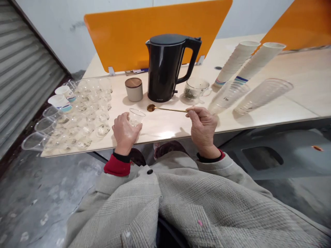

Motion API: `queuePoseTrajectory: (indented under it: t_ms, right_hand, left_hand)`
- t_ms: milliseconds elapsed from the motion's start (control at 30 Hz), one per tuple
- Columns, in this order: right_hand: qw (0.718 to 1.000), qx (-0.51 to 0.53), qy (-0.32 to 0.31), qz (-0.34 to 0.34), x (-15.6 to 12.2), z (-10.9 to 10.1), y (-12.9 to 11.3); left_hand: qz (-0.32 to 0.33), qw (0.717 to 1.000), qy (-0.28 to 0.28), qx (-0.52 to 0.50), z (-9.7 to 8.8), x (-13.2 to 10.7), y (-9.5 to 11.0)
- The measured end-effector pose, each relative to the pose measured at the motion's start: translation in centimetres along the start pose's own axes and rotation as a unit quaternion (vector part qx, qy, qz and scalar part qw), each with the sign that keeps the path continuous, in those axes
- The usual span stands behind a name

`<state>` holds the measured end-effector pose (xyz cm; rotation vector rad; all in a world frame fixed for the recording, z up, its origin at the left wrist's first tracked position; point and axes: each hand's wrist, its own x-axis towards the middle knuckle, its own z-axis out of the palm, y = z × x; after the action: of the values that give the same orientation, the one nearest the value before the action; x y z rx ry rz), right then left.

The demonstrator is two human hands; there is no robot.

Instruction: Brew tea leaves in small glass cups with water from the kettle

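My left hand [126, 132] is wrapped round a clear plastic cup [136, 117] near the table's front edge; some dark bits show low in the cup. Pinched by its handle in my right hand [203, 127] is a long gold spoon [168, 109], held level with its bowl pointing left towards the cup. Just beyond the spoon stands a black electric kettle [165, 69]. To the kettle's right is a ribbed glass cup [196, 89] with dark dry leaves in it. A beige canister [134, 92] with a wooden lid sits left of the kettle.
Many clear plastic cups [88, 127] with dark bits crowd the table's left end, two white paper cups [62, 102] among them. Stacked paper cups [236, 62] and stacked plastic cups [263, 96] lean at the right. An orange divider [116, 38] stands behind the kettle. A grey chair [297, 148] is at the right.
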<state>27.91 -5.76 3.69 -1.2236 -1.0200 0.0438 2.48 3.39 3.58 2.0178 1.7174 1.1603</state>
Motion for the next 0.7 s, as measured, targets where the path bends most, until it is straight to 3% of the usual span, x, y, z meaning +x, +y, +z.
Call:
queuePoseTrajectory:
  t_ms: [100, 233, 467, 567, 700]
  right_hand:
    - [1.0, -0.01, 0.0, -0.002, 0.0, -0.3, -0.2]
    - [1.0, -0.008, 0.006, 0.009, -0.1, -0.7, 0.1]
    - [1.0, 0.003, 0.003, 0.008, 0.0, -1.3, 0.7]
    - [1.0, -0.004, 0.007, 0.008, 0.2, -1.5, 0.8]
    - [1.0, -0.007, 0.018, 0.012, 0.4, -1.7, 0.8]
  left_hand:
    - [-0.006, 1.0, -0.008, -0.019, -0.1, 0.0, -0.1]
    - [-0.048, 0.991, -0.037, -0.121, -0.4, 0.3, -0.9]
    - [-0.086, 0.939, -0.071, -0.325, -0.2, -1.1, -0.7]
    - [-0.075, 0.943, -0.095, -0.309, 0.5, -1.6, -0.4]
    - [-0.061, 0.961, -0.047, -0.265, 1.0, -1.3, -1.0]
